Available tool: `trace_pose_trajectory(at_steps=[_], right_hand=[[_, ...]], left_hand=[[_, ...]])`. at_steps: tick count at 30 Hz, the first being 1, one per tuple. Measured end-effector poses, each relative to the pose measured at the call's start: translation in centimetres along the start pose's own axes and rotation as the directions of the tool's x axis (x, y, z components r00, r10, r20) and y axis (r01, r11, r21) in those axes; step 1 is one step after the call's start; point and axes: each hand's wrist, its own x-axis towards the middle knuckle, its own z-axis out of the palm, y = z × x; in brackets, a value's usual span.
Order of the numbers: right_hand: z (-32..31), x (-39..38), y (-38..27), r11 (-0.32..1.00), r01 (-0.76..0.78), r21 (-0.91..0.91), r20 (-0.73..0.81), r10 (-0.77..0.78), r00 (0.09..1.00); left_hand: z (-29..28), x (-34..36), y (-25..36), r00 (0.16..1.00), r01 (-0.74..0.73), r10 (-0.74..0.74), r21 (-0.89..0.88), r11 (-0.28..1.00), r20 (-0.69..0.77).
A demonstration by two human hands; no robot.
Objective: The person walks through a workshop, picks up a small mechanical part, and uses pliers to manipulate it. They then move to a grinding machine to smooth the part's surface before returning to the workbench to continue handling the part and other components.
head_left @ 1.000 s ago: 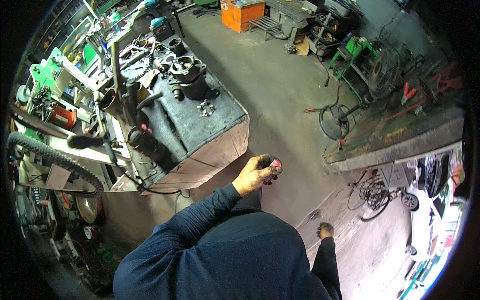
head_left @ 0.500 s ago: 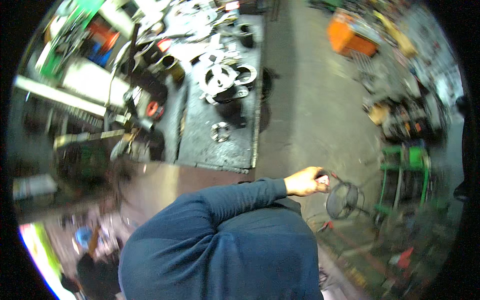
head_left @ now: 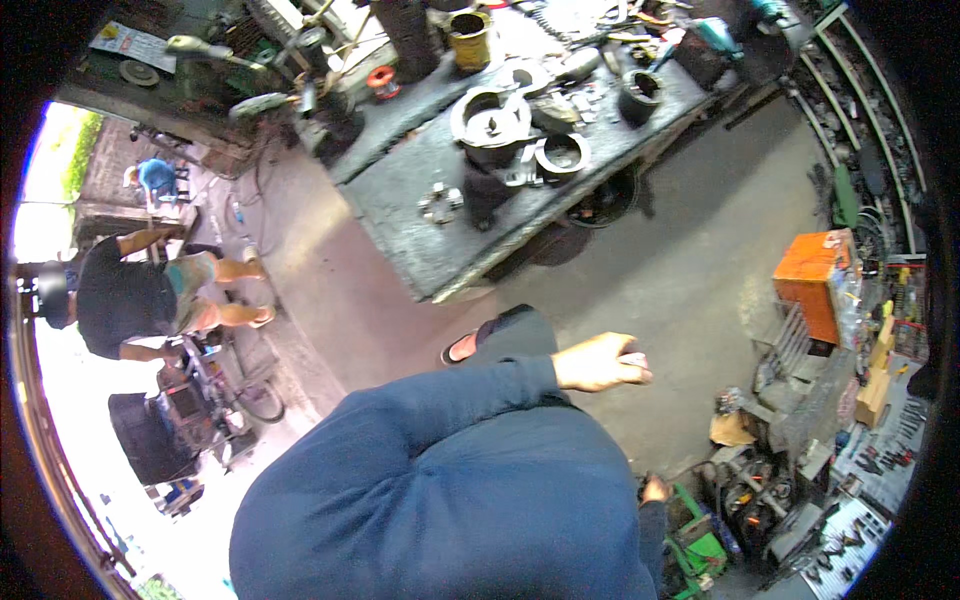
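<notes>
My left hand (head_left: 600, 360) is out in front of my body, closed on a small red object (head_left: 632, 359) mostly hidden in its fingers. My right hand (head_left: 655, 488) hangs low at my right side, mostly behind my body, its fingers unclear. Beyond my left hand stands a dark metal workbench (head_left: 395, 235) carrying a round metal housing (head_left: 490, 120), a metal ring (head_left: 562, 150), a notched ring part (head_left: 440, 205), a yellow cylinder (head_left: 468, 40) and several other greasy parts.
A co-worker (head_left: 120, 295) in a dark shirt is at the left near bicycle parts (head_left: 250, 400), with another person (head_left: 155, 180) farther back. An orange box (head_left: 810, 285), a green stand (head_left: 700, 545) and a tool panel (head_left: 890, 450) line the right. Concrete floor (head_left: 680, 260) lies between.
My view has swung round, moving the orange box from the top to the right and bringing people into view at left. My left hand still grips the red object.
</notes>
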Motion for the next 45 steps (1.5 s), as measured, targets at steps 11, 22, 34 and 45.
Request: trace_pose_trajectory(at_steps=[11,22,34,45], right_hand=[[-37.1,33.0,-9.4,0.163,-0.034,0.986,0.039,-0.028,0.999],[-58.9,38.3,-20.1,-0.035,0.425,0.904,-0.333,-0.681,0.652],[-64.6,48.6,-22.1,0.106,0.483,0.869,-0.037,-0.960,0.277],[-65.7,48.3,-25.1,-0.094,0.614,0.784,-0.095,-0.995,-0.032]], left_hand=[[-6.0,10.6,5.1,0.871,-0.234,0.124,-0.180,0.955,-0.475],[-10.7,18.7,13.4,0.607,-0.223,0.377,0.306,0.926,-0.699],[-7.5,24.8,17.0,0.266,0.140,0.239,0.282,0.949,-0.934],[-5.6,21.2,15.0,0.411,-0.383,-0.257,-0.421,0.822,-0.875]])
